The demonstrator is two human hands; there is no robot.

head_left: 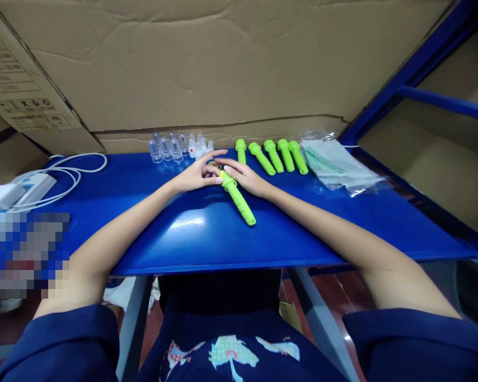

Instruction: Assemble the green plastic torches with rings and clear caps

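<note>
Navy cloth shirt [207,323]: soft fabric, nearest to the camera, with 3 patterned printed shapes on the front.
Blue smooth table [295,239]: glossy, reflecting a white patch of light.
Bright green ribbed handle [241,204]: 1 piece, a long tapered shape, over the middle of the table, narrow end toward the person, yellowish wide end between the hands.
Left hand [195,176]: thumb and bent fingers pinch the handle's wide end; the index finger is stretched out.
Right hand [250,179]: fingers extended and close together, thumb at the same wide end; I cannot tell if it grips.
White plastic boxy devices [35,188]: 2, at the left, beside a looped white cable [79,175].
Transparent crinkled plastic bag [344,172]: 1, flat, pale green and white inside.
Green handles behind [274,157]: 5, similar in shape, lying apart in a row.
Clear rounded caps [166,150]: about 6, standing grouped.
Smaller whitish caps [199,150]: about 5, partly overlapping, just beside them.
Brown creased cardboard [223,74]: a wall behind everything.
</note>
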